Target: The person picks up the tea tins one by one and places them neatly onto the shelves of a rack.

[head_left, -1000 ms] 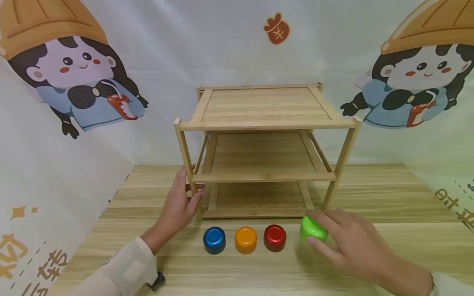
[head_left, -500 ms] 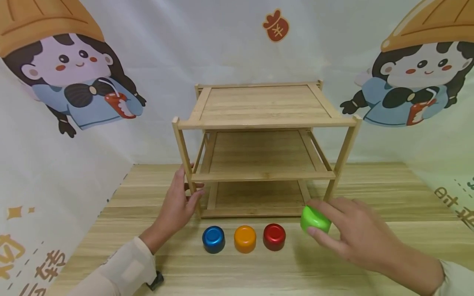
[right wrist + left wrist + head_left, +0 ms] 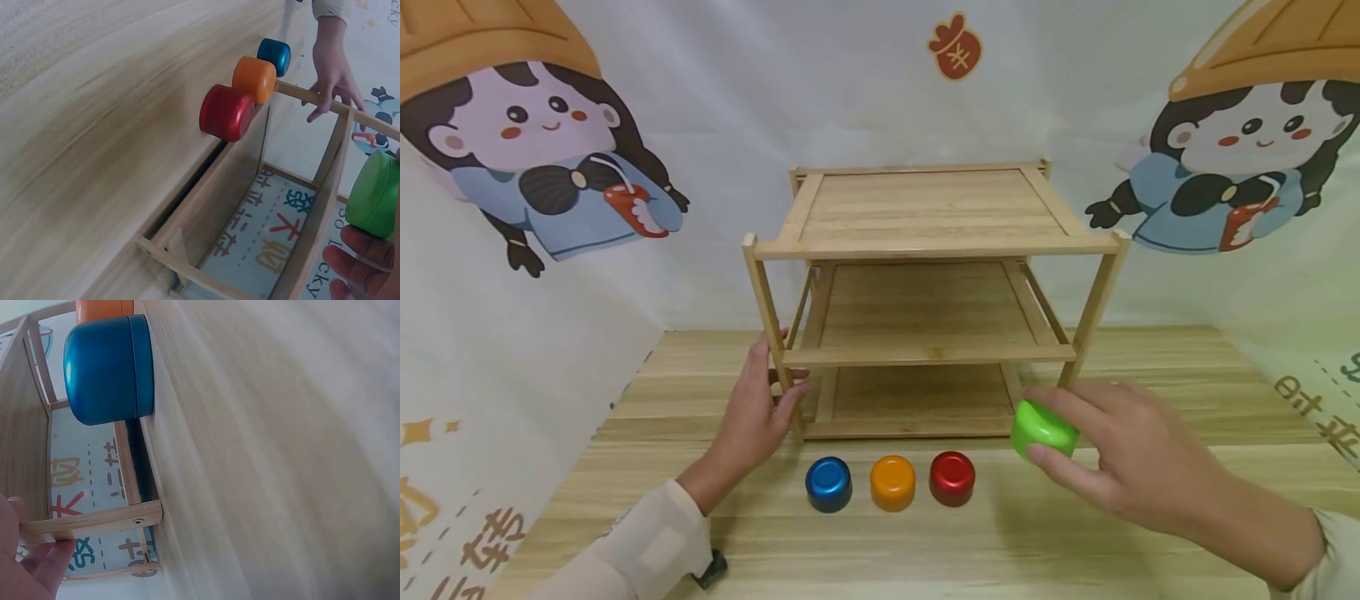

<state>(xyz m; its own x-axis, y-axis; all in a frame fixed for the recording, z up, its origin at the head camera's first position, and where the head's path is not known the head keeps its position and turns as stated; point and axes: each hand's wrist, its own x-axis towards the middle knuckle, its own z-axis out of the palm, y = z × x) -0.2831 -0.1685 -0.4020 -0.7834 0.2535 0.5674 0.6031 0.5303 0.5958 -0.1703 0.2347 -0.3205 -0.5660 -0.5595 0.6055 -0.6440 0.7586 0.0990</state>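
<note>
My right hand (image 3: 1138, 454) pinches a small green round tin (image 3: 1045, 429) between thumb and fingers, raised over the tabletop by the shelf's front right leg. Its rounded side also shows in the right wrist view. With my left hand (image 3: 747, 421) I hold the front left leg of a three-tier wooden shelf (image 3: 917, 208), thumb and fingers on either side of the post (image 3: 94, 522). Three similar tins stand in a row before the shelf: blue (image 3: 829, 483), orange (image 3: 892, 482) and red (image 3: 952, 478). Green's former spot lies right of red.
The shelf's middle board (image 3: 932, 308) and bottom board (image 3: 917, 392) sit beneath its top. A wood-grain table (image 3: 1210, 500) carries everything. White sheeting (image 3: 730, 108) with cartoon figures encloses the back and sides. A small black object (image 3: 711, 569) shows by my left sleeve.
My right hand has lifted the green tin higher and slightly to the right. My left hand keeps its hold on the shelf leg. The head view has shifted slightly.
</note>
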